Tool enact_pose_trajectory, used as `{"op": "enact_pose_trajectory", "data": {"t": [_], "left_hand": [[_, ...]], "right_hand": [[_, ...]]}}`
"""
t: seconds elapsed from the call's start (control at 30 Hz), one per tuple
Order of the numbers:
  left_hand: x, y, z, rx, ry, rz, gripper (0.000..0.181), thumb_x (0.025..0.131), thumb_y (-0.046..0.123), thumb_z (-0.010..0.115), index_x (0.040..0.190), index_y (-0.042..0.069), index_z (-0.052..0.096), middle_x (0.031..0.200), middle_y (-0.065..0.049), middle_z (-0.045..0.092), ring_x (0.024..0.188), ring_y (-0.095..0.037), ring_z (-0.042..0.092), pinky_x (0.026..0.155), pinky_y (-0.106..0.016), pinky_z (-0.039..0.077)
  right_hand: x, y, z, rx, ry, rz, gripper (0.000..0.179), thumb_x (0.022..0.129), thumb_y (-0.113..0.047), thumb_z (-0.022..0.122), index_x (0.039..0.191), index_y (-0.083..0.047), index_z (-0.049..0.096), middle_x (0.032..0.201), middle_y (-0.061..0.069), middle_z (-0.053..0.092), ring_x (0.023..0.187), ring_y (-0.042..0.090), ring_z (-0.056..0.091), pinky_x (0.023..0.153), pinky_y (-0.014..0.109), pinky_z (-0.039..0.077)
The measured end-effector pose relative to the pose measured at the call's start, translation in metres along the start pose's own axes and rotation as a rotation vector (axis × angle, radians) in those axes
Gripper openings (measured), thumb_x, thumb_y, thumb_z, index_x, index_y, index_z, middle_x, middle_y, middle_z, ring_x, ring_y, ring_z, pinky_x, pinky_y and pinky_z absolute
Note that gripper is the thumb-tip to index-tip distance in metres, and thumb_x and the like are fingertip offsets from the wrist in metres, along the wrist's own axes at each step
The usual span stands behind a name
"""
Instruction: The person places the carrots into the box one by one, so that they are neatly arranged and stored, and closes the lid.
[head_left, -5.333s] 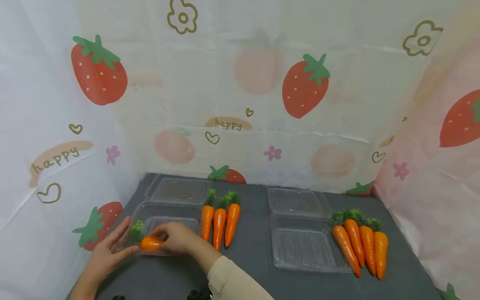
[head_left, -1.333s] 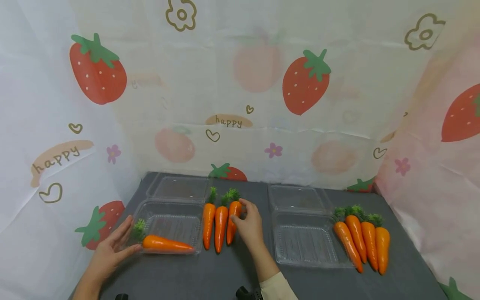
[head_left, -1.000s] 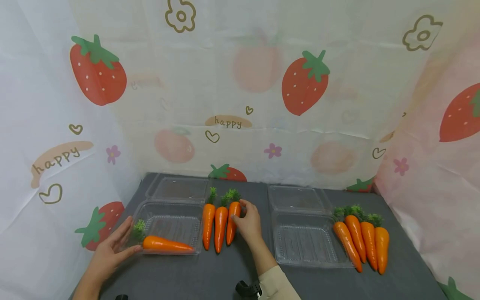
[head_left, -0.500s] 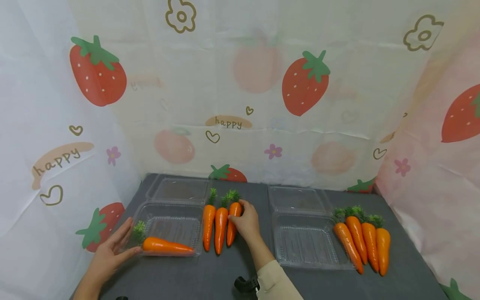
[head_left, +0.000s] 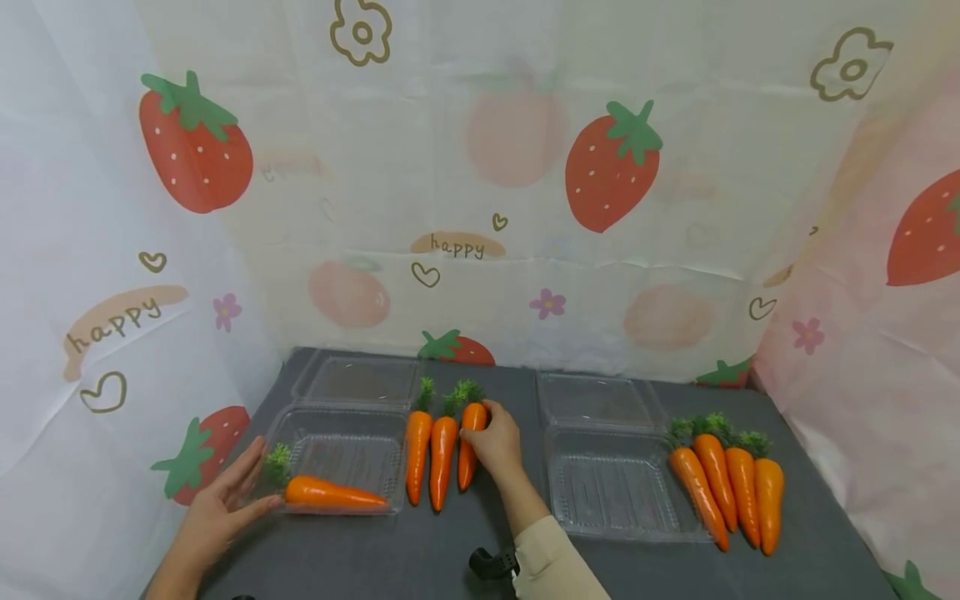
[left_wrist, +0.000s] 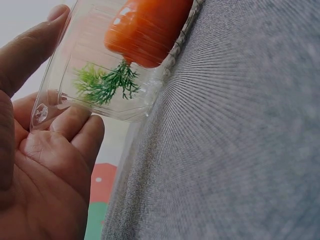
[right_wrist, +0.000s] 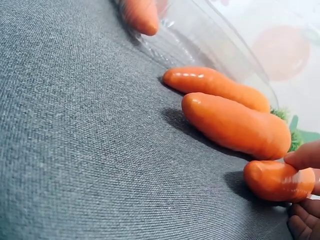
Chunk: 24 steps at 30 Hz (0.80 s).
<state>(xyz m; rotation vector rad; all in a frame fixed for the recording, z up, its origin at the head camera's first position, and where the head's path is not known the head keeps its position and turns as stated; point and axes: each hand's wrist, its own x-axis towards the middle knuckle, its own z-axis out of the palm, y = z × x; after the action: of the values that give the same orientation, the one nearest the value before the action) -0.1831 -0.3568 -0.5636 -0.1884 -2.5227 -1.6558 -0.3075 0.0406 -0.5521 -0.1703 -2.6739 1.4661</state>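
Observation:
My left hand holds the near left corner of a clear plastic container, thumb along the front and fingers at the side wall. A carrot lies inside along the front wall, its green top to the left. In the left wrist view this green top shows through the plastic beside the fingers. My right hand pinches the rightmost carrot of a row of three near its leafy end. A middle carrot and a left carrot lie beside it, tips toward me.
A second clear container with its lid folded back stands to the right. Several carrots lie side by side along its right side. The first container's lid lies open behind it. Printed cloth walls enclose the grey tabletop.
Over the five seconds, my right hand let go of the carrot in the container and moved right to the rightmost carrot. That carrot shifts slightly right. My left hand stays at the corner.

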Motion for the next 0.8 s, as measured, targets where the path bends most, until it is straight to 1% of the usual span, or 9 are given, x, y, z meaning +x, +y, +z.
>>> {"op": "enact_pose_trajectory", "data": {"t": [0.13, 0.27, 0.37, 0.53, 0.6, 0.73, 0.8], "left_hand": [[0.0024, -0.0003, 0.0004, 0.001, 0.0, 0.015, 0.088, 0.092, 0.013, 0.078, 0.163, 0.012, 0.027, 0.167, -0.016, 0.026, 0.128, 0.024, 0.038, 0.095, -0.001, 0.041], [0.0015, -0.0003, 0.001, 0.008, 0.01, 0.03, 0.088, 0.091, 0.011, 0.079, 0.163, 0.01, 0.029, 0.166, -0.014, 0.028, 0.128, 0.023, 0.039, 0.095, -0.002, 0.042], [-0.0009, 0.0002, 0.0015, 0.012, 0.016, 0.028, 0.088, 0.091, 0.011, 0.079, 0.162, 0.009, 0.029, 0.165, -0.012, 0.029, 0.128, 0.023, 0.039, 0.094, -0.001, 0.042], [-0.0009, 0.001, 0.0011, -0.011, 0.012, 0.025, 0.087, 0.091, 0.009, 0.078, 0.162, 0.008, 0.028, 0.165, -0.016, 0.028, 0.128, 0.023, 0.039, 0.095, -0.002, 0.042], [-0.0002, 0.0009, 0.0007, -0.016, 0.007, 0.016, 0.088, 0.091, 0.01, 0.078, 0.163, 0.01, 0.028, 0.166, -0.017, 0.026, 0.128, 0.023, 0.039, 0.095, -0.002, 0.042], [0.0003, 0.0012, -0.0001, 0.021, 0.001, -0.017, 0.09, 0.091, 0.016, 0.079, 0.164, 0.016, 0.027, 0.166, -0.017, 0.026, 0.126, 0.025, 0.037, 0.094, 0.0, 0.04], [0.0001, 0.0017, -0.0003, 0.03, 0.003, -0.027, 0.09, 0.091, 0.017, 0.079, 0.164, 0.017, 0.027, 0.166, -0.018, 0.026, 0.126, 0.025, 0.037, 0.094, 0.0, 0.04]], "right_hand": [[0.0031, -0.0003, 0.0002, 0.004, 0.015, -0.005, 0.067, 0.079, -0.017, 0.087, 0.139, -0.003, 0.06, 0.133, 0.019, 0.065, 0.12, 0.038, 0.062, 0.1, 0.053, 0.053], [0.003, 0.0025, 0.0031, 0.031, 0.021, 0.011, 0.064, 0.08, -0.017, 0.087, 0.137, -0.004, 0.06, 0.13, 0.017, 0.066, 0.115, 0.035, 0.064, 0.095, 0.05, 0.056], [0.0026, 0.0046, 0.0048, 0.049, 0.03, 0.029, 0.062, 0.08, -0.017, 0.087, 0.135, -0.005, 0.061, 0.127, 0.016, 0.067, 0.111, 0.034, 0.065, 0.09, 0.049, 0.058], [0.0033, 0.0024, 0.0042, 0.083, 0.05, 0.063, 0.06, 0.078, -0.013, 0.086, 0.133, -0.004, 0.062, 0.126, 0.017, 0.067, 0.111, 0.034, 0.065, 0.091, 0.049, 0.057], [0.0034, 0.0017, 0.0038, 0.109, 0.066, 0.079, 0.06, 0.078, -0.011, 0.086, 0.132, -0.004, 0.062, 0.127, 0.017, 0.066, 0.111, 0.035, 0.064, 0.091, 0.05, 0.057], [0.0025, 0.0019, 0.0034, 0.168, 0.109, 0.103, 0.06, 0.077, -0.006, 0.084, 0.132, -0.004, 0.062, 0.126, 0.017, 0.066, 0.108, 0.034, 0.064, 0.089, 0.05, 0.057], [0.0015, 0.0024, 0.0031, 0.205, 0.126, 0.103, 0.06, 0.077, -0.004, 0.083, 0.133, -0.004, 0.061, 0.126, 0.018, 0.065, 0.107, 0.035, 0.064, 0.087, 0.05, 0.058]]}}
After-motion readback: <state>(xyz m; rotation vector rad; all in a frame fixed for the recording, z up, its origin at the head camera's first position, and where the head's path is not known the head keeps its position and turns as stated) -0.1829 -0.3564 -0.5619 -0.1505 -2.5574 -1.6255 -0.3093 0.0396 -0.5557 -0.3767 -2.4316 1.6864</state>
